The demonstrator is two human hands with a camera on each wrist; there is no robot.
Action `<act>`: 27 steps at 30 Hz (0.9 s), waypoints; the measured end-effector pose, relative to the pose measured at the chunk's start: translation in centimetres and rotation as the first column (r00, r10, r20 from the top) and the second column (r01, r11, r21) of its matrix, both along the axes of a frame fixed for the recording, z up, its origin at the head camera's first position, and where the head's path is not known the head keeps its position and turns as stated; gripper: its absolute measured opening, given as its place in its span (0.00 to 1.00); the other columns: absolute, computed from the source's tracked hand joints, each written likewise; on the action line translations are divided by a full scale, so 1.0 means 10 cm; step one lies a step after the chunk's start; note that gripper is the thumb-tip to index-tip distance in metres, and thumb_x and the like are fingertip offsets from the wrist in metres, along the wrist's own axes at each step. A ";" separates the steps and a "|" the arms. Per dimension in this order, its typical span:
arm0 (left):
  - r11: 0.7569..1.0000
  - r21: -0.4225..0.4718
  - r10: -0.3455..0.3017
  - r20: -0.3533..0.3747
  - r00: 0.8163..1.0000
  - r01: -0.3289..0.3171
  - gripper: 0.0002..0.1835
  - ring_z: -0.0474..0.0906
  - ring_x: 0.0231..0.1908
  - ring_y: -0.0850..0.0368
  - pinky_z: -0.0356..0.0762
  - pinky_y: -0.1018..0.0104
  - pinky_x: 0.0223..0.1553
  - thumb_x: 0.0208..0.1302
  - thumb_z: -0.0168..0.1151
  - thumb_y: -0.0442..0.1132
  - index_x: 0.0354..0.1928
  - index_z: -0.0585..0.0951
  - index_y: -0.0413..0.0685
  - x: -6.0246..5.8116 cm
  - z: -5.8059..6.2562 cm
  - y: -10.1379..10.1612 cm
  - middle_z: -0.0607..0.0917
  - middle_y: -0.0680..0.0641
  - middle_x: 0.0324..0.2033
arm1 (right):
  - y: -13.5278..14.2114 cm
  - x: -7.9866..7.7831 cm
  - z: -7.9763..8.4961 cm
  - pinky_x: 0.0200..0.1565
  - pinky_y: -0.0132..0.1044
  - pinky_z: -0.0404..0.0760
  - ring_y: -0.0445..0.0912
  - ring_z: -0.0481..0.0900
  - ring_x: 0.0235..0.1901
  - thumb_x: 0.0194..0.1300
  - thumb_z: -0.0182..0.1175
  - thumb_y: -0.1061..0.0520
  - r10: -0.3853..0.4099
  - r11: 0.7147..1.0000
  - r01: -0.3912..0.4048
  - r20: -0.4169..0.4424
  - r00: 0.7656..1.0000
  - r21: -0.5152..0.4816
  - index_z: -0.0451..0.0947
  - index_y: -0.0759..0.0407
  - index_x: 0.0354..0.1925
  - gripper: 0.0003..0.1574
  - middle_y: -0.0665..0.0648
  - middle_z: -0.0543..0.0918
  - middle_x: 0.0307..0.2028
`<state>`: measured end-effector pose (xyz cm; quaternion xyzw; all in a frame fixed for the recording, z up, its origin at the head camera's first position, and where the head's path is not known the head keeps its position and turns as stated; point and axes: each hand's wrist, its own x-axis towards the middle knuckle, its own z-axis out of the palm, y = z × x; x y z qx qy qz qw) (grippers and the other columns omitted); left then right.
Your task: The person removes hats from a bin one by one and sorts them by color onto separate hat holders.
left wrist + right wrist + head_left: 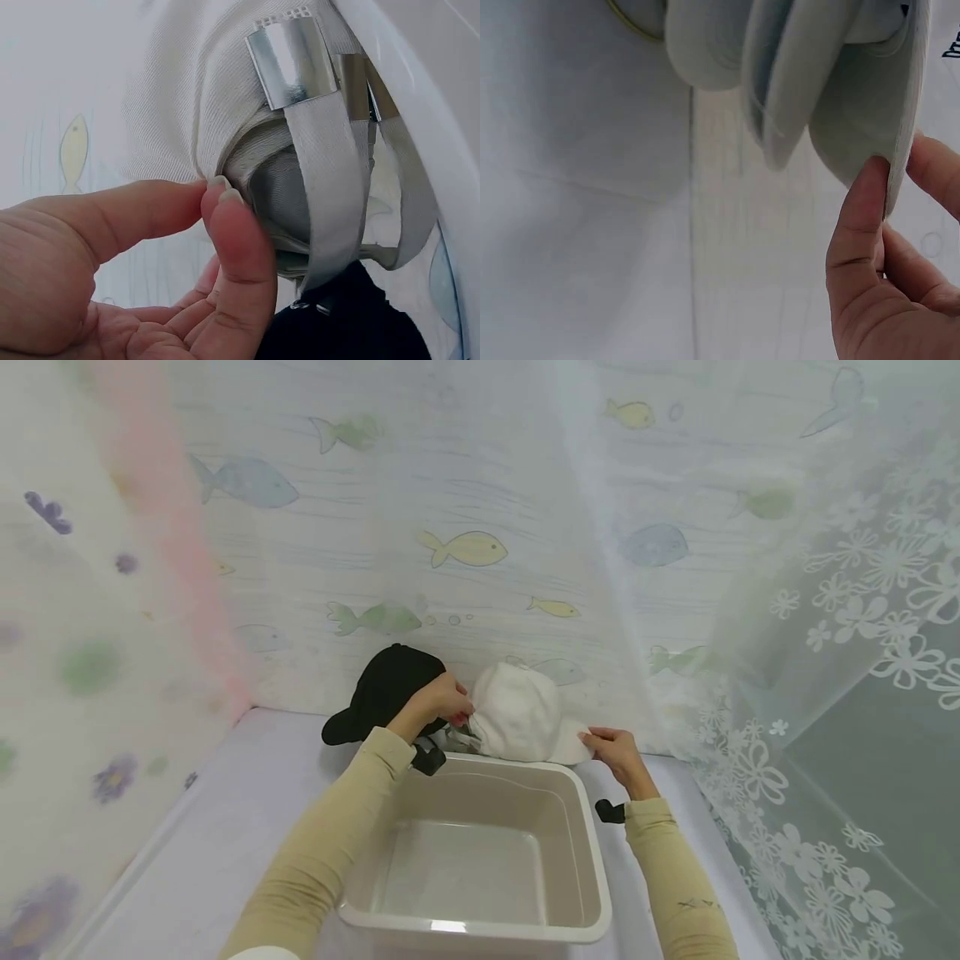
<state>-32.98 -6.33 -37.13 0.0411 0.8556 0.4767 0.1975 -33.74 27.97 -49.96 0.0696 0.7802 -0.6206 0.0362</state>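
A white cap (517,714) stands behind the beige plastic basin (472,933), its brim (573,743) pointing right. My left hand (442,700) pinches the cap's back edge between thumb and forefinger. Close by in the left wrist view hang light straps (326,172) with silver metal buckles (292,64). On the other side, my right hand (618,756) pinches the brim, thumb on one face and fingers on the other. More pale brims (802,90) line up beside the held one in the right wrist view, so several white caps are nested together.
Left of the white caps sits a black cap (390,689), partly behind my left hand. The table has a pale cover (262,802). A fish-print curtain (465,468) hangs behind, with sheer flowered curtains at both sides. Small black wrist cameras (429,758) sit at my cuffs.
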 end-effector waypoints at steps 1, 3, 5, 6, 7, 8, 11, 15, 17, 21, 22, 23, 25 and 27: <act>1.000 0.000 0.002 0.003 1.000 -0.002 0.23 0.80 0.24 0.58 0.87 0.57 0.46 0.67 0.60 0.28 0.61 0.71 0.22 0.01 0.00 0.00 0.81 0.42 0.29 | 0.00 0.00 -0.01 0.38 0.26 0.84 0.35 0.82 0.34 0.71 0.63 0.60 0.002 1.000 -0.002 0.012 1.000 -0.006 0.65 0.83 0.66 0.35 0.77 0.76 0.60; 1.000 0.011 0.015 0.004 1.000 -0.015 0.21 0.80 0.24 0.58 0.87 0.57 0.46 0.68 0.60 0.28 0.60 0.72 0.24 0.00 -0.02 0.01 0.81 0.42 0.29 | -0.01 0.01 -0.04 0.38 0.26 0.84 0.35 0.82 0.33 0.72 0.62 0.61 0.001 1.000 0.000 0.026 1.000 -0.019 0.66 0.82 0.66 0.34 0.76 0.76 0.60; 0.998 0.049 0.045 0.010 0.999 -0.045 0.17 0.80 0.23 0.59 0.87 0.60 0.43 0.69 0.61 0.28 0.56 0.75 0.25 -0.01 -0.05 0.01 0.81 0.43 0.29 | -0.01 0.02 -0.07 0.37 0.26 0.84 0.35 0.82 0.33 0.72 0.62 0.61 0.003 1.000 -0.003 0.022 1.000 -0.024 0.66 0.83 0.66 0.34 0.77 0.76 0.59; 0.996 0.070 0.061 0.015 0.998 -0.061 0.16 0.80 0.23 0.60 0.87 0.62 0.40 0.69 0.61 0.28 0.55 0.76 0.25 -0.02 -0.07 0.01 0.81 0.43 0.29 | -0.01 0.03 -0.08 0.37 0.26 0.84 0.35 0.82 0.33 0.72 0.62 0.61 0.001 1.000 -0.001 0.020 1.000 -0.023 0.66 0.83 0.65 0.33 0.77 0.76 0.59; 0.993 0.090 0.074 0.022 0.997 -0.076 0.16 0.80 0.22 0.60 0.87 0.64 0.38 0.69 0.62 0.29 0.54 0.76 0.25 -0.02 -0.08 0.01 0.81 0.43 0.28 | -0.01 0.03 -0.08 0.37 0.26 0.84 0.35 0.82 0.33 0.72 0.62 0.61 0.006 1.000 -0.006 0.011 1.000 -0.018 0.66 0.83 0.65 0.33 0.78 0.77 0.59; 0.990 0.111 0.084 0.033 0.996 -0.088 0.16 0.80 0.21 0.60 0.87 0.66 0.36 0.70 0.61 0.29 0.54 0.76 0.24 -0.02 -0.09 0.00 0.82 0.43 0.28 | -0.01 0.03 -0.09 0.37 0.26 0.84 0.35 0.82 0.34 0.73 0.61 0.61 0.008 1.000 -0.008 0.005 1.000 -0.015 0.66 0.84 0.65 0.33 0.78 0.76 0.59; 0.983 0.154 0.091 0.074 0.993 -0.102 0.22 0.81 0.21 0.60 0.87 0.68 0.32 0.73 0.60 0.33 0.60 0.72 0.22 -0.03 -0.10 -0.01 0.82 0.44 0.26 | -0.01 0.03 -0.10 0.37 0.25 0.83 0.35 0.82 0.34 0.73 0.61 0.61 0.007 1.000 -0.007 -0.001 1.000 -0.009 0.66 0.84 0.65 0.33 0.77 0.77 0.58; 0.988 0.139 0.054 0.111 0.992 -0.069 0.21 0.80 0.19 0.61 0.85 0.70 0.29 0.76 0.57 0.40 0.53 0.76 0.23 -0.04 -0.11 0.01 0.81 0.46 0.23 | -0.01 0.04 -0.10 0.38 0.25 0.83 0.35 0.82 0.34 0.73 0.61 0.61 0.005 1.000 -0.005 -0.008 1.000 -0.014 0.66 0.84 0.65 0.33 0.78 0.76 0.59; 0.990 0.128 0.041 0.130 0.991 -0.058 0.18 0.79 0.18 0.62 0.83 0.72 0.27 0.76 0.57 0.42 0.42 0.80 0.28 -0.05 -0.12 0.02 0.81 0.47 0.21 | -0.01 0.05 -0.10 0.38 0.25 0.84 0.35 0.82 0.35 0.73 0.61 0.61 0.012 1.000 -0.012 -0.007 1.000 -0.013 0.65 0.84 0.65 0.34 0.79 0.75 0.60; 0.990 0.132 0.035 0.151 0.988 -0.055 0.16 0.79 0.17 0.62 0.81 0.74 0.24 0.76 0.58 0.41 0.33 0.80 0.35 -0.07 -0.15 0.02 0.81 0.47 0.20 | -0.02 0.06 -0.10 0.39 0.26 0.84 0.36 0.82 0.37 0.74 0.60 0.59 0.022 1.000 -0.022 0.004 1.000 0.001 0.66 0.83 0.66 0.34 0.80 0.73 0.61; 0.990 0.133 0.034 0.151 0.988 -0.055 0.15 0.79 0.17 0.62 0.81 0.74 0.23 0.76 0.57 0.41 0.33 0.80 0.35 -0.08 -0.15 0.02 0.81 0.47 0.20 | -0.02 0.07 -0.10 0.40 0.26 0.84 0.36 0.82 0.37 0.74 0.60 0.59 0.024 1.000 -0.024 0.004 1.000 0.004 0.66 0.83 0.66 0.34 0.80 0.73 0.62; 0.989 0.135 0.031 0.151 0.988 -0.052 0.15 0.78 0.17 0.63 0.81 0.74 0.23 0.76 0.57 0.40 0.34 0.80 0.35 -0.08 -0.16 0.02 0.81 0.47 0.20 | -0.02 0.07 -0.10 0.39 0.25 0.83 0.36 0.82 0.37 0.74 0.60 0.59 0.025 1.000 -0.025 0.001 1.000 0.007 0.66 0.83 0.66 0.33 0.80 0.73 0.62; 0.991 0.132 0.016 0.140 0.990 -0.035 0.15 0.79 0.17 0.62 0.81 0.74 0.23 0.77 0.56 0.39 0.35 0.81 0.34 -0.07 -0.15 0.02 0.81 0.47 0.20 | -0.02 0.06 -0.11 0.39 0.25 0.83 0.36 0.82 0.37 0.74 0.60 0.59 0.027 1.000 -0.027 -0.007 1.000 0.011 0.66 0.83 0.65 0.33 0.80 0.74 0.61; 0.992 0.122 -0.004 0.123 0.992 -0.011 0.15 0.79 0.18 0.62 0.81 0.74 0.24 0.77 0.55 0.38 0.35 0.81 0.33 -0.06 -0.14 0.02 0.81 0.47 0.20 | -0.02 0.07 -0.10 0.39 0.25 0.84 0.36 0.82 0.36 0.74 0.60 0.59 0.027 1.000 -0.027 -0.018 0.999 0.009 0.66 0.84 0.65 0.33 0.79 0.75 0.60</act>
